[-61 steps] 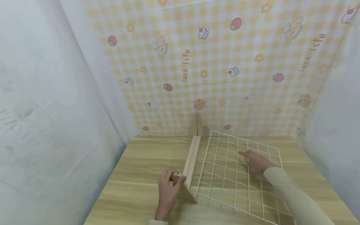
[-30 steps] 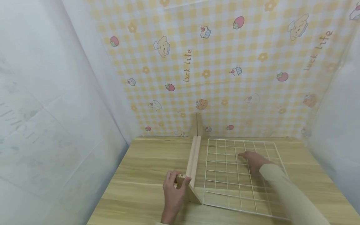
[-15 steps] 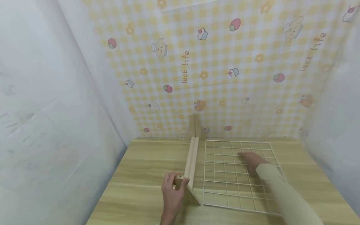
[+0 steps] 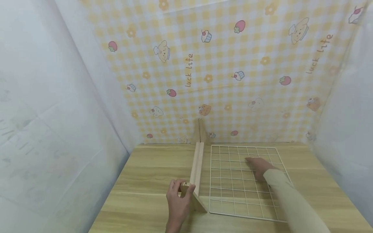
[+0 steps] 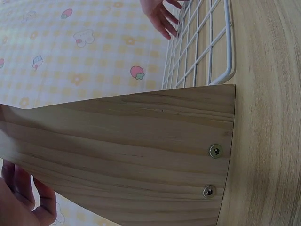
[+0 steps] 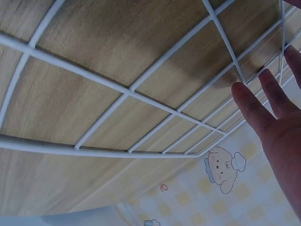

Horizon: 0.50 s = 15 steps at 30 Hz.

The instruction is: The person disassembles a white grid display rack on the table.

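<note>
A long wooden stand (image 4: 197,171) with triangular end pieces runs from front to back on the table. My left hand (image 4: 177,198) grips its near end piece (image 5: 131,155), fingers curled over the top edge. A white wire grid panel (image 4: 244,181) lies flat on the table just right of the stand, also seen as the grid (image 6: 141,94) up close. My right hand (image 4: 259,166) rests flat on the grid's far half, with its straight fingers (image 6: 263,103) spread over the wires.
The wooden table (image 4: 145,181) is boxed in by white side walls (image 4: 58,113) and a yellow checked backdrop (image 4: 218,71) at the back. The stand's far end piece (image 4: 200,131) touches the backdrop.
The grid panel has swung from a skewed angle to lie square beside the stand, under my right hand. My left hand has kept its grip on the stand's near end.
</note>
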Available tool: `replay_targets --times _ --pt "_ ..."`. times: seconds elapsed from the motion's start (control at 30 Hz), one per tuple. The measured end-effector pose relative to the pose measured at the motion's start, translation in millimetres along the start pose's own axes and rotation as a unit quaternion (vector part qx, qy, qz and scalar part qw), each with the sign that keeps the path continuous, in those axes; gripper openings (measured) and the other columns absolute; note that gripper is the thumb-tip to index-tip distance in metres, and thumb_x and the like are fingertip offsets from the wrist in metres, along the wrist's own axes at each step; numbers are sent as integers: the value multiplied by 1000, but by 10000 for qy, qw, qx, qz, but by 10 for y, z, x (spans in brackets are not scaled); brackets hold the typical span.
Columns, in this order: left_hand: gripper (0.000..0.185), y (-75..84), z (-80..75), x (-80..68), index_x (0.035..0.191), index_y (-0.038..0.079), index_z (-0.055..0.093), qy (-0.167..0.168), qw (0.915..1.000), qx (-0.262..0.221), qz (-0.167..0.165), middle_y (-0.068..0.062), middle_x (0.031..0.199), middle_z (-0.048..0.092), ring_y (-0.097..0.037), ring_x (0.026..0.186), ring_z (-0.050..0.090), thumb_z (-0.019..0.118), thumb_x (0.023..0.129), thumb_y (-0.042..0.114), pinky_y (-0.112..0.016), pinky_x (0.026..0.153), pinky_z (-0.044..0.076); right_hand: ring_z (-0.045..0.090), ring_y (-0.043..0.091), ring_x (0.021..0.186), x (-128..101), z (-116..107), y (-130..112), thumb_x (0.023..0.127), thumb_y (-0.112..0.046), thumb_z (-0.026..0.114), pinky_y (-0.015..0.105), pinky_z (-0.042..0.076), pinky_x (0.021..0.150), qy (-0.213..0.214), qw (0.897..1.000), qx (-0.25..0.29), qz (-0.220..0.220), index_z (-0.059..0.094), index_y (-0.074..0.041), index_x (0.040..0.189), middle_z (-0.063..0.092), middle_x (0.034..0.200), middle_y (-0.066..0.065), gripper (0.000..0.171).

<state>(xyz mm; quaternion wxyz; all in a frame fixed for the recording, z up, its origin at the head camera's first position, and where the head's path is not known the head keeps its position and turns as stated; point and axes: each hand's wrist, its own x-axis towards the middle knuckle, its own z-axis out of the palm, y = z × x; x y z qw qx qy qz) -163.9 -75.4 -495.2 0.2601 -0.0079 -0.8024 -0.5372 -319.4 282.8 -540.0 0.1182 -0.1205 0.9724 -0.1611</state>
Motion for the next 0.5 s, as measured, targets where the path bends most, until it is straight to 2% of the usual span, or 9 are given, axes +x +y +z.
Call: replay_targets --times 0.17,0.33,0.43,0.5 --pt "18 -13 -4 7 82 24 58 -54 10000 72 35 6 76 42 -5 71 41 75 76 28 -22 58 43 55 35 105 50 26 54 52 14 67 46 52 80 -1 9998 52 169 38 -9 138 46 135 26 94" --pt "17 -23 7 0 81 24 59 -46 9999 94 12 6 76 42 -5 71 41 74 76 29 -23 59 41 55 34 100 34 58 51 51 15 66 37 52 68 114 9997 158 117 39 -8 137 46 134 28 94" --pt "17 -18 -1 -4 82 24 59 -135 9999 63 -25 6 76 44 -5 71 42 74 76 29 -21 60 41 51 42 112 -38 70 8 53 16 64 48 50 84 250 9996 100 -37 40 -6 136 46 133 28 89" --pt "16 -11 -32 3 84 24 60 -307 9995 47 -69 7 77 46 -5 72 43 73 77 29 -20 63 41 42 48 122 -97 73 -32 57 16 62 58 41 96 319 9993 98 -179 41 -5 136 46 135 26 84"
